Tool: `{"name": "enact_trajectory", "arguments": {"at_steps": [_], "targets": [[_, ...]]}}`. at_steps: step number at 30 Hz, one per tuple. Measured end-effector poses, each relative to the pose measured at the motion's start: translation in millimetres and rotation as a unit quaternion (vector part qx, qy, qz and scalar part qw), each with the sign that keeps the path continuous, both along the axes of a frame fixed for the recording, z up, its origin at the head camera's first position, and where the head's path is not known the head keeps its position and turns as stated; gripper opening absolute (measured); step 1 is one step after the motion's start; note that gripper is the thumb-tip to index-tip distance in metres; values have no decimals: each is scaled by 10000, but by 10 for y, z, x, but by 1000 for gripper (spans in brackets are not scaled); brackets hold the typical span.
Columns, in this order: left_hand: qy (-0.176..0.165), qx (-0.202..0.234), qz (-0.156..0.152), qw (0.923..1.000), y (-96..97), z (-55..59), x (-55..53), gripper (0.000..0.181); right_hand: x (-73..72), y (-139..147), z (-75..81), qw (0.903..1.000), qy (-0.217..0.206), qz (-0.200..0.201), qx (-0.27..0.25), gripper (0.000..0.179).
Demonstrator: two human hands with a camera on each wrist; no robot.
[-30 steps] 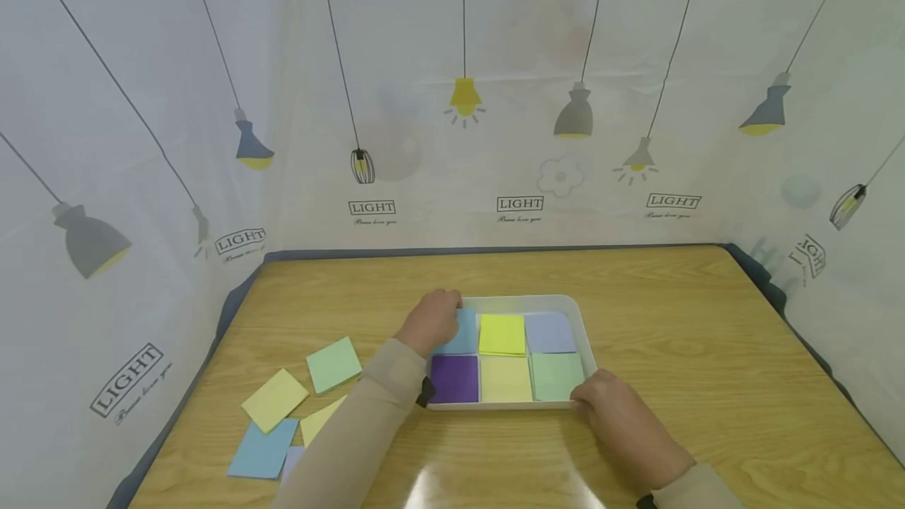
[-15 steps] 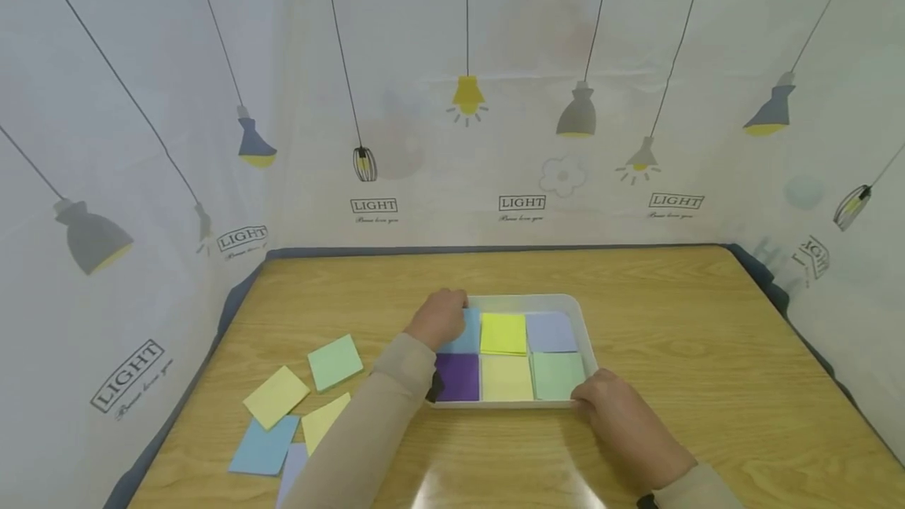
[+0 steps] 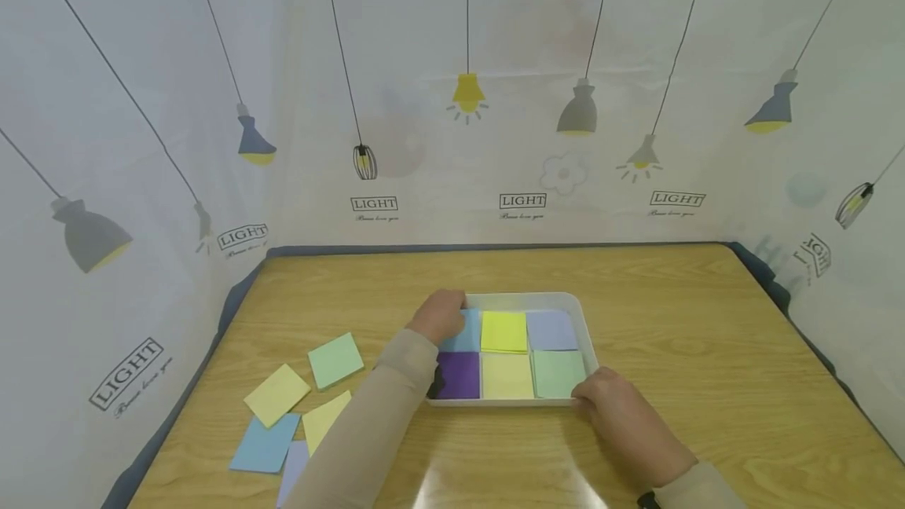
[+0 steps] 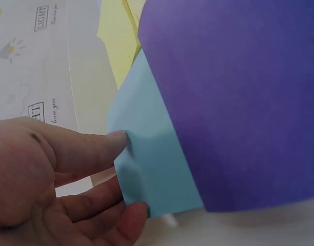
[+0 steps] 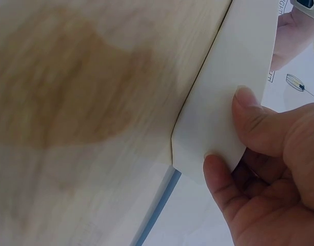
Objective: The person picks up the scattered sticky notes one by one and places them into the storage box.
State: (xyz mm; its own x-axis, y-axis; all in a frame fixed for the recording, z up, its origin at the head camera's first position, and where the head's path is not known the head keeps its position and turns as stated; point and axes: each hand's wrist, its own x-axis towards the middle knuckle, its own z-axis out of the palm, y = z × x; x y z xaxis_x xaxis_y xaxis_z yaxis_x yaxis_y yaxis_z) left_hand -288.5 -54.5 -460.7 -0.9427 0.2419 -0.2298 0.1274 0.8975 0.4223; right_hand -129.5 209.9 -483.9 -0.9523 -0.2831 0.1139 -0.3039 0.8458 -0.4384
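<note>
A white tray [image 3: 519, 403] on the table holds square sticky notes in two rows. My left hand [image 3: 440, 314] is at its far left corner; in the left wrist view the thumb and fingers pinch the far edge of the blue sticky notes [image 4: 157, 138]. Beside the blue lie purple sticky notes [image 4: 239, 102], partly covered by my wrist in the head view. Bright yellow [image 3: 503, 332], lavender [image 3: 551, 331], pale yellow [image 3: 506, 377] and green notes [image 3: 558, 374] fill the other places. My right hand [image 3: 615, 407] grips the tray's near right corner.
Left of the tray, loose notes lie scattered on the table: green [image 3: 335, 360], pale yellow [image 3: 277, 395], blue [image 3: 265, 444] and lavender [image 3: 293, 468]. Another pale yellow note [image 3: 324, 417] is partly under my left sleeve. A white printed curtain [image 3: 452, 218] encloses the table.
The left forearm has shifted slightly right, so more of the loose pale yellow and lavender notes shows. My right hand stays at the tray's corner.
</note>
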Motion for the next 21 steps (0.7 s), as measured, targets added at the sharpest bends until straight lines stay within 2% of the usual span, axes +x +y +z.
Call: {"name": "enact_trajectory", "arguments": {"at_steps": [8, 15, 21], "targets": [[61, 42, 21, 10000, -9, -10, 26, 21, -4, -8, 18, 10000, 13, -65, 27, 12], [240, 60, -141, 9996, -55, -44, 34, 26, 0, -14, 2, 10000, 29, -28, 1, 15], [382, 70, -259, 9989, -70, -5, 65, 27, 0, -7, 18, 10000, -52, -79, -8, 15]]}}
